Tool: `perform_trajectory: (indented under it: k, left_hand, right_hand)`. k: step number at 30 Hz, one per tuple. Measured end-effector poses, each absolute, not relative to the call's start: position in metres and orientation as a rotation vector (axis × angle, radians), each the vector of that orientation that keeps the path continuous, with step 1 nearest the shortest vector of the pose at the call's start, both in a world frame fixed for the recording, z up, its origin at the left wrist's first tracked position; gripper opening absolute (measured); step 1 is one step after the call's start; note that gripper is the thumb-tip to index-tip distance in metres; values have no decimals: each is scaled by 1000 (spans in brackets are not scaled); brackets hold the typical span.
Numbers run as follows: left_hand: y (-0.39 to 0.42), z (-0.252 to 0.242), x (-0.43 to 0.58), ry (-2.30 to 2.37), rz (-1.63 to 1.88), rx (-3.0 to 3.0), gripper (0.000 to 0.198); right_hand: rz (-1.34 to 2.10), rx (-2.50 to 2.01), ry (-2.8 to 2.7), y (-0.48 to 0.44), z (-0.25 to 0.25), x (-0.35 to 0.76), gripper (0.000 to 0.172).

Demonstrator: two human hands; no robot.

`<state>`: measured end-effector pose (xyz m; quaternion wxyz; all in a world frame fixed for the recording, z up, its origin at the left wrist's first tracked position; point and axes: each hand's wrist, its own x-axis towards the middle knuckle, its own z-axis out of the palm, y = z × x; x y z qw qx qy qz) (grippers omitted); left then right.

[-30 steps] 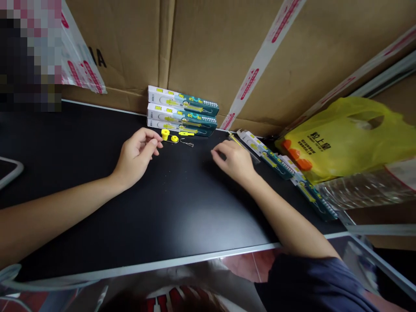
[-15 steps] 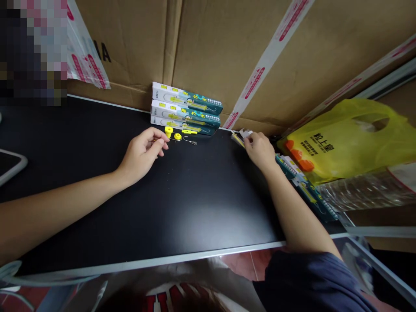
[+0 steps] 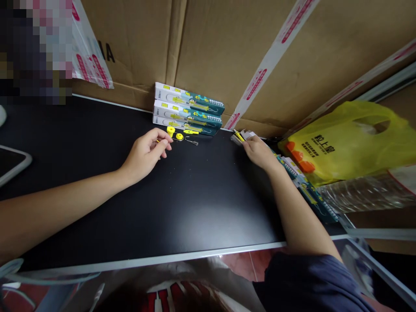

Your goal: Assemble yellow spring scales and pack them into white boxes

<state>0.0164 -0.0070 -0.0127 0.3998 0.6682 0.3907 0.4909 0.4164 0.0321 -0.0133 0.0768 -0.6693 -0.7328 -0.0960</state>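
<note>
My left hand [image 3: 152, 149] hovers over the black table with thumb and fingertips pressed together; a small yellow bit shows between them, too small to name. Just beyond those fingertips lie a yellow cap [image 3: 170, 130], a yellow ring [image 3: 179, 136], a yellow strip [image 3: 191, 131] and a metal hook with a spring [image 3: 192, 141]. At the table's back edge my right hand [image 3: 258, 150] is closed around a clear tube [image 3: 236, 139] with a yellow rod [image 3: 239, 135] in it. A torn white box flap [image 3: 248, 134] shows beside its fingers.
Several printed boxes [image 3: 188, 115] are stacked against the cardboard [image 3: 221, 52] at the back. More boxes [image 3: 308, 193] lie along the right edge, by a yellow plastic bag [image 3: 351, 143] and a clear plastic bottle [image 3: 364, 190]. A phone [image 3: 14, 164] lies at the left.
The yellow rod now shows more clearly beside my right fingers, and my right hand has turned slightly. My left hand keeps its pinch. The whole view has shifted a little.
</note>
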Motion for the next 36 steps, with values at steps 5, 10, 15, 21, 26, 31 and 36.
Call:
perform_trajectory:
  k: [5,10,15,21,26,31,36]
  left_hand:
    - [-6,-14,16,995,1239,1690,11]
    - [-6,-13,16,1006,1232,1706,12]
    - [-16,-9,16,999,1290,2054,12]
    - [-26,-11,16,909,1028,2764,26]
    - [-24,-13,17,932,850,2745,18]
    - [-22,-12,18,977,861,2628,20]
    - [-22,-12,18,981,859,2638,22]
  right_hand:
    - [-208,-2002,-2227,37,-13,422,44]
    - [-221,-1961,-2199,31,0,417,41]
    - [-228,-1479,-2281,-1,21,358,43]
    - [344,-966,-2703,-56,25,270,39]
    - [473,-885,-2564,-65,19,260,31]
    - [470,-1115,-2241,-51,10,270,15]
    - [472,-1138,-2241,-48,3,271,6]
